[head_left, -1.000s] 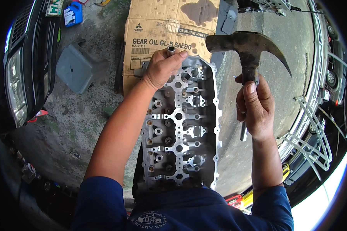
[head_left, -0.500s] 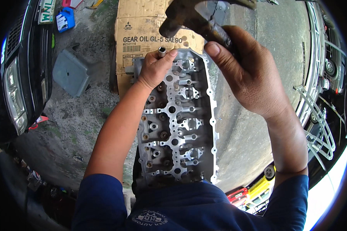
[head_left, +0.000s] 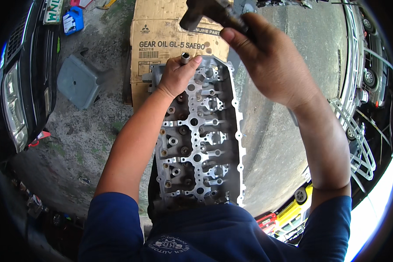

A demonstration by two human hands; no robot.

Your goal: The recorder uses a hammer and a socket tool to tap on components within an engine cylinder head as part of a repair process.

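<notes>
A silver aluminum cylinder head [head_left: 196,139] lies lengthwise below me, with machined bores, bosses and rows of holes. Near its far end my left hand [head_left: 177,76] is closed around a short upright metal socket [head_left: 185,57], thumb along its side. My right hand [head_left: 273,65] grips a dark claw hammer [head_left: 198,14], raised high at the upper right, with the hammer's face above and a little right of the socket. Under the far end of the cylinder head is a flattened brown cardboard box [head_left: 150,30], printed and stained.
A grey plastic stool [head_left: 74,81] and a blue jug [head_left: 73,22] stand on the stained concrete floor at left, beside a black vehicle's front bumper [head_left: 35,100]. At right are metal frames [head_left: 360,161], parked cars [head_left: 371,78] and a yellow vehicle [head_left: 299,209].
My right hand has swung the hammer up and leftward from the right side toward the top centre, and its head has turned. My left hand still holds the socket at much the same spot.
</notes>
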